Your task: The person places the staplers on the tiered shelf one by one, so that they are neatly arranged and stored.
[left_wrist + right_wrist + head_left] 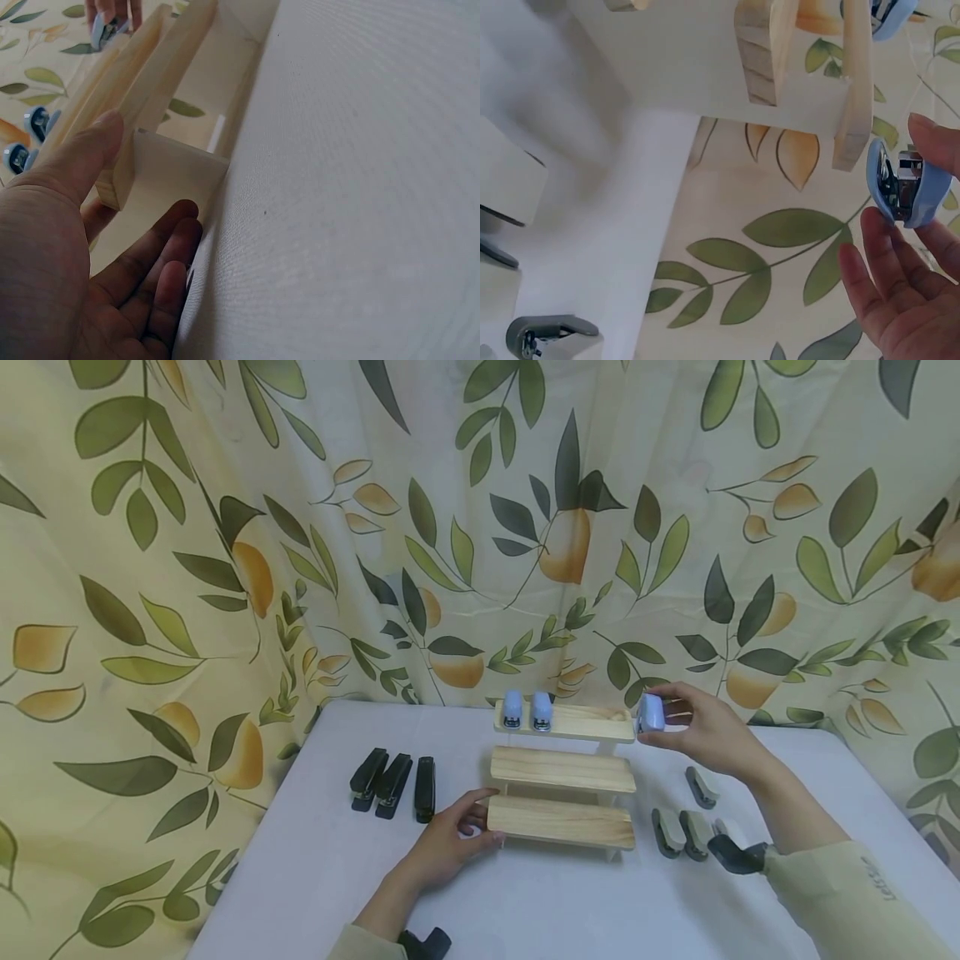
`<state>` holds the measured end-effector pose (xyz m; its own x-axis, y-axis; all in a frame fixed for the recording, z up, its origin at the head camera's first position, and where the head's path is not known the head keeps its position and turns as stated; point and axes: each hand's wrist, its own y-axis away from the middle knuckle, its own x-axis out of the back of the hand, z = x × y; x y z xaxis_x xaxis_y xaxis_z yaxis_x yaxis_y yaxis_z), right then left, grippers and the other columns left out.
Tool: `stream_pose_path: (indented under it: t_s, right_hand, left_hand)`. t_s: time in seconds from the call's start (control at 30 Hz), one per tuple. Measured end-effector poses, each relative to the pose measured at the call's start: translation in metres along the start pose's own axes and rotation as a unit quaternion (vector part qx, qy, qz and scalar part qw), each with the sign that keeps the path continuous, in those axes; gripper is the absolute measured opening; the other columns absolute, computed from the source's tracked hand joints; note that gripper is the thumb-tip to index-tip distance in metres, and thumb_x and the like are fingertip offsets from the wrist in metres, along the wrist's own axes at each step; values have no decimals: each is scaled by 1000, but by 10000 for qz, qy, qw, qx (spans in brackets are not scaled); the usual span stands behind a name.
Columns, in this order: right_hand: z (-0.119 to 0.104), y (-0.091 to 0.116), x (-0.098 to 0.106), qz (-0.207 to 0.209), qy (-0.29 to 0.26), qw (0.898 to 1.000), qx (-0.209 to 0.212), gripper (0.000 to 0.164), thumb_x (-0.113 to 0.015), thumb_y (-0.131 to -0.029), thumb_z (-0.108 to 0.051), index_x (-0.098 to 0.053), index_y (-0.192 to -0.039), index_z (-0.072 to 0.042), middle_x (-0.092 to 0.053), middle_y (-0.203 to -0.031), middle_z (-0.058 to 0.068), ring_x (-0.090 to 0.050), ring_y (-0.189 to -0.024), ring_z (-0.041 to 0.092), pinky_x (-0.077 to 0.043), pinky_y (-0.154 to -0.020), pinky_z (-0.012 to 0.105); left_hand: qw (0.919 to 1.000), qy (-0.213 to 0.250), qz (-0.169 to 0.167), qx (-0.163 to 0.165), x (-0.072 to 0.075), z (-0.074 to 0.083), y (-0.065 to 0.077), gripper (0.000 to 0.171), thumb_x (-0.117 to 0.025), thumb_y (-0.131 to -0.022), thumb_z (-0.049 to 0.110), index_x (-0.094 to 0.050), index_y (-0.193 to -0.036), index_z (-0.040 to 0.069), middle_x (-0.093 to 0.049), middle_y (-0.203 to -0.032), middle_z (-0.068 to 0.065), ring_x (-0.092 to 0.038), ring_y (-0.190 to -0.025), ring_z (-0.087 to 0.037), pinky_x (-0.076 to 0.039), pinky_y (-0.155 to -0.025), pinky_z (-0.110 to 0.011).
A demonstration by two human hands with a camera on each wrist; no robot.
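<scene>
My right hand (703, 727) pinches a blue stapler (652, 713) just beside the far shelf's (592, 722) right end (two matching staplers (512, 707) stand at its left), while my left hand (446, 845) grips the near shelf (562, 821) by its left end, probably to stop it shifting.

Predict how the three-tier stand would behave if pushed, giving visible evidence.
The stand would probably stay stiff: its straight wooden shelves show no sag. It would likely slide rather than roll, since its pale side panel looks flat. A push might shift the two blue staplers on its flat top shelf.
</scene>
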<state>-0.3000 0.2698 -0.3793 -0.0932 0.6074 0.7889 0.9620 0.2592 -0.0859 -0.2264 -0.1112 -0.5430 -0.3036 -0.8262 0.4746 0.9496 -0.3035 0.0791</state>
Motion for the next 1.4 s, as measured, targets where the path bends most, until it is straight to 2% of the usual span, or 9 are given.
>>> stream_pose_path:
  t_s: [0.47,1.0,1.4]
  right_hand:
    - [-13,-3,-2,69,-165,9997,189,72,-86,-85,-22,-50,-144,-3,-58,-136,24,-59,-123,47,-52,-100,63]
    - [-30,-13,-13,-84,-270,9993,238,74,-86,-86,-28,-49,-145,-3,-58,-138,23,-59,-126,45,-48,-106,63]
    - [-37,-19,-19,-221,-320,9985,395,73,-86,-85,-25,-50,-145,-2,-59,-136,23,-59,-126,46,-48,-107,62]
  left_hand:
    - [10000,7,5,-37,1,1,-1,61,-77,-91,48,-48,-145,50,-67,-120,13,-59,-109,-11,-49,-97,-38]
    - [10000,8,28,-30,-1,2,2,61,-77,-91,46,-49,-145,50,-68,-119,13,-60,-108,-11,-49,-97,-37]
    - [9999,-73,37,-76,-2,2,1,61,-77,-92,45,-49,-145,49,-68,-118,13,-60,-107,-9,-50,-96,-35]
